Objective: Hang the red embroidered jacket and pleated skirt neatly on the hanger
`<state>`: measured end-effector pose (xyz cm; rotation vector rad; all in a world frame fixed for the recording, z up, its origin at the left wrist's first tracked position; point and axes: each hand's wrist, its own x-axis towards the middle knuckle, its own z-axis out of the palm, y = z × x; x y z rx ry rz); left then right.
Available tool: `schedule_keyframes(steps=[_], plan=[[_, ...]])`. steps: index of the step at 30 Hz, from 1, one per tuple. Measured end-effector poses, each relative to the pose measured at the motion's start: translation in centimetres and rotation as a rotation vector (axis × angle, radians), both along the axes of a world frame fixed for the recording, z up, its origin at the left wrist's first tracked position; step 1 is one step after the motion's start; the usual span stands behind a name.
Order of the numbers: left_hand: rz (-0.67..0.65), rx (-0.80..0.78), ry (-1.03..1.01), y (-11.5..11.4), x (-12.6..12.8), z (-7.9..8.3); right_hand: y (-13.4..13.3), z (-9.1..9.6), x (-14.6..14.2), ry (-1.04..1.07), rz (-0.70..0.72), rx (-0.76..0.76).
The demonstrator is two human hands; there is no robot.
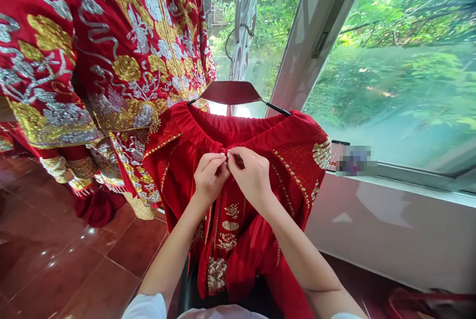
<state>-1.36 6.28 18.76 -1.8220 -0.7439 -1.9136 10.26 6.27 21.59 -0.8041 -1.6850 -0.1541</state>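
Observation:
A red skirt (238,170) with gold embroidery and beaded edges hangs from a dark red hanger (231,92) with thin black arms. Its gathered waistband (178,118) is spread wide on the hanger. At the front middle of this waistband, my left hand (211,175) pinches the fabric between thumb and fingers. My right hand (250,173) pinches the same spot, its fingertips touching or almost touching the left ones. Any small fastener between the fingertips is hidden. Below my forearms, the lower part of the skirt falls in folds.
Red jackets (148,26) with dense gold and silver embroidery hang close on the left. Behind the hanger stands a metal rack post (243,26). A window (394,86) and its sill are on the right. Glossy red-brown tiles (82,279) cover the floor.

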Motion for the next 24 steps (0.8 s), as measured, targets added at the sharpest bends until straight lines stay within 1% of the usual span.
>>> schedule_keyframes(steps=[3, 4, 5, 6, 9, 11, 13, 15, 16, 17, 18, 19, 21, 22, 23, 24], plan=[[-0.181, -0.147, -0.178, -0.1, -0.1, 0.2, 0.7, 0.1, 0.6, 0.015, -0.022, -0.030], [-0.223, -0.180, -0.201, -0.1, -0.2, 0.3, 0.7, 0.2, 0.9, 0.033, -0.005, -0.044], [-0.235, -0.201, -0.197, 0.0, -0.3, 0.3, 0.6, 0.3, 1.1, 0.059, 0.030, -0.068], [-0.216, -0.217, -0.167, 0.1, -0.5, 0.4, 0.4, 0.3, 1.2, 0.087, 0.075, -0.103], [-0.074, -0.311, -0.039, 0.3, -0.8, 0.6, -0.3, 0.0, 1.1, 0.136, 0.168, -0.232], [0.013, -0.406, 0.036, 0.1, -0.8, 1.0, -0.5, -0.3, 0.7, 0.131, 0.171, -0.282], [0.086, -0.511, 0.078, -0.2, -0.6, 1.5, -0.4, -0.7, 0.4, 0.138, 0.148, -0.299], [0.118, -0.606, 0.085, -0.5, -0.6, 2.0, -0.1, -0.9, 0.3, 0.169, 0.120, -0.298], [0.085, -0.635, 0.079, -0.6, -0.7, 2.1, 0.1, -0.9, 0.3, 0.191, 0.115, -0.296], [0.011, -0.651, 0.069, -0.5, -0.9, 2.0, 0.3, -0.9, 0.4, 0.216, 0.120, -0.293], [-0.102, -0.660, 0.055, -0.4, -1.1, 1.7, 0.4, -0.8, 0.4, 0.243, 0.135, -0.289], [-0.244, -0.665, 0.026, -0.2, -1.3, 1.3, 0.6, -0.7, 0.5, 0.271, 0.158, -0.285], [-0.540, -0.674, -0.094, 0.2, -1.7, 0.4, 1.0, -0.5, 0.7, 0.313, 0.207, -0.276], [-0.652, -0.684, -0.161, 0.4, -1.8, 0.0, 1.2, -0.4, 0.8, 0.329, 0.224, -0.275], [-0.721, -0.703, -0.201, 0.5, -1.9, -0.2, 1.4, -0.3, 0.9, 0.343, 0.233, -0.277], [-0.729, -0.730, -0.203, 0.4, -1.8, -0.1, 1.6, -0.2, 1.0, 0.356, 0.233, -0.282]])
